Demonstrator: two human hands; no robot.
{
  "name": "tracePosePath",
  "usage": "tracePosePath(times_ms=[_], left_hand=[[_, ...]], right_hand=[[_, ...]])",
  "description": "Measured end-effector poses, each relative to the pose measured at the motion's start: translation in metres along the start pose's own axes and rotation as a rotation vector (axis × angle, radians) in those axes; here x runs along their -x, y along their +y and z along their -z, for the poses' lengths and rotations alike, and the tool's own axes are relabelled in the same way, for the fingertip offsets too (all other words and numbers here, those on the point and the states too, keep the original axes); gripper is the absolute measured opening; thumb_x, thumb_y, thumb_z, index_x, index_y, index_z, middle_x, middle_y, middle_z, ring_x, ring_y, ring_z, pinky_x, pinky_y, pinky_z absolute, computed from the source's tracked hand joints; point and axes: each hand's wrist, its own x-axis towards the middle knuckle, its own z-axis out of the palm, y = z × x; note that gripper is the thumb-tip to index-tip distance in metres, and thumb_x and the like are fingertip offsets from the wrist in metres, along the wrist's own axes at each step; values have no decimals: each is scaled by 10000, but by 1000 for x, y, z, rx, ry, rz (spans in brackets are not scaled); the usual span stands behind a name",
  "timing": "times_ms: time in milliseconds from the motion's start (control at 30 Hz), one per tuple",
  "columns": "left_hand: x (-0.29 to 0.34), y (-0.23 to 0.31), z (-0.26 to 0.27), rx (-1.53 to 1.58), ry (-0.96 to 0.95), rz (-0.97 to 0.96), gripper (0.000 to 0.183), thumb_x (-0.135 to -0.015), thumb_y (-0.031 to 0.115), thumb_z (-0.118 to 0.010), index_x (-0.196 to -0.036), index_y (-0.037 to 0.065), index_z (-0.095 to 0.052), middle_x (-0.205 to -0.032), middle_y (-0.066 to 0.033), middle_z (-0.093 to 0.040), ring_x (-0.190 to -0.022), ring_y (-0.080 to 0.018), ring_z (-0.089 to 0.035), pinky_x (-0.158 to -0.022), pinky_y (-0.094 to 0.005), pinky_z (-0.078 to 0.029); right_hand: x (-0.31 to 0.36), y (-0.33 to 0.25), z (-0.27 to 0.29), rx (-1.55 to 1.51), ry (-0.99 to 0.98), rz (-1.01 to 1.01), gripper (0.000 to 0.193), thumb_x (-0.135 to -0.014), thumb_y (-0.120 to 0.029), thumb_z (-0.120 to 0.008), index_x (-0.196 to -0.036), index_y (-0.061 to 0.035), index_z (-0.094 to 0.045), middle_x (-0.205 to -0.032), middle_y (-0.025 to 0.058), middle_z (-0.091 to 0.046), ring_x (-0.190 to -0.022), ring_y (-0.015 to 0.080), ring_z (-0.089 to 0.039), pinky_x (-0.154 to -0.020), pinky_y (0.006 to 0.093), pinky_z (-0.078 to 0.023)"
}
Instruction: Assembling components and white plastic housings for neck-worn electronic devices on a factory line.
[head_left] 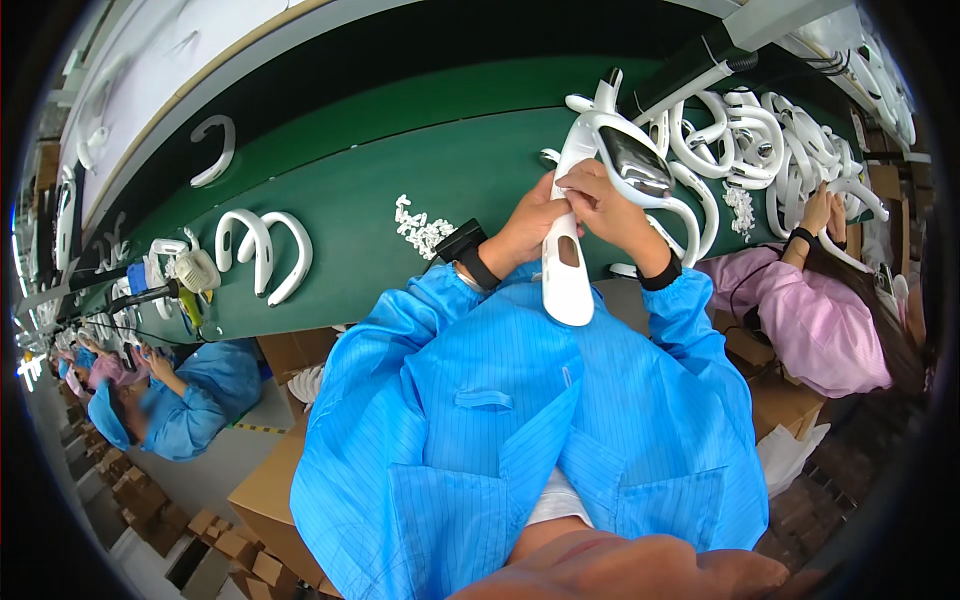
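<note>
At the near edge of the counter (350,220), fingers of the left hand (522,228) grasp a white curved piece (569,302) while the right hand (608,208) touches it, grip unclear, apparently close handwork needing steady support next.

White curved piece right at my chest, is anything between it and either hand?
Nothing visible stands between: the left hand holds the white curved piece, and fingers of the right hand rest on it. A scatter of small white parts lies apart, to the left on the green table.
</note>
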Motion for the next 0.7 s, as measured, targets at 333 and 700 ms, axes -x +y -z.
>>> tracePosePath(times_ms=[333,700], left_hand=[[4,7,-1,49,-14,-31,574,-771,45,-431,-1332,50,-312,-975,-147,-564,-719,-207,-595,-631,-318,-524],[11,1,-15,-3,25,-119,414,-954,167,-401,-1348,92,-303,-950,-92,-537,-739,-150,-566,-634,-300,-520]], right_hand=[[8,-13,-5,-1,116,-100,126,-799,11,-601,-899,-38,-661,-837,80,-604,-690,221,-605,-617,297,-485],[-3,-42,4,-360,94,-555,154,-813,50,-563,-964,19,-573,-772,69,-576,-594,105,-558,-492,224,-443]])
